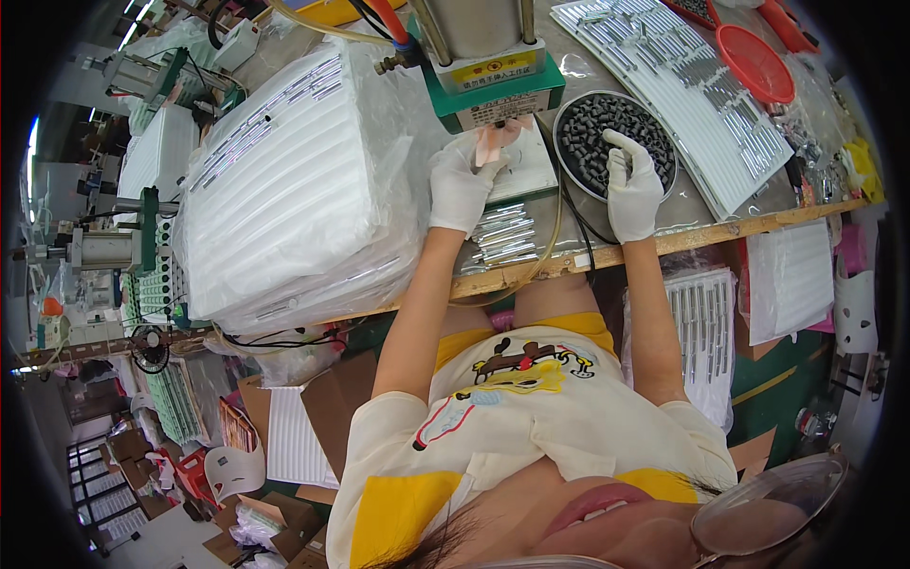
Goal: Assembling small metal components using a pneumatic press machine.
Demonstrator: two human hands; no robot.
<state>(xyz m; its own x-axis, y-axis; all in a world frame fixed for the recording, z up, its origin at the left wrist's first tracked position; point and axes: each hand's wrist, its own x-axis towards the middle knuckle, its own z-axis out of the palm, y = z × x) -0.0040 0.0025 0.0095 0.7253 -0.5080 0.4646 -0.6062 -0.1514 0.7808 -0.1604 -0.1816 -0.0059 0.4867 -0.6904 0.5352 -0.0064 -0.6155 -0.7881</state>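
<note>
**Bench inventory — gloved hands at the small press**

Landmark: green-based press (pixel 493 81) standing at the back of the wooden workbench (pixel 720 230).

- Left hand (pixel 462 185), white glove: raised directly in front of the press base, fingers curled together near a small pinkish piece at the press opening. Whether it actually pinches that piece cannot be told.
- Right hand (pixel 630 185), white glove: to the right of the press, fingers bunched and dipped over the near rim of the round bowl of small dark caps (pixel 592 128) — what the fingertips hold, if anything, is hidden.
- Loose metal tubes (pixel 502 237): a small heap on the bench in front of the press, just beneath the left wrist.
- White ribbed tray with metal tubes (pixel 682 90): right of the bowl, farther from the press.
- Red plastic dish (pixel 755 64): resting beyond that tray.
- Bagged stack of white trays (pixel 284 180): left of the press, filling that end of the bench.
</note>
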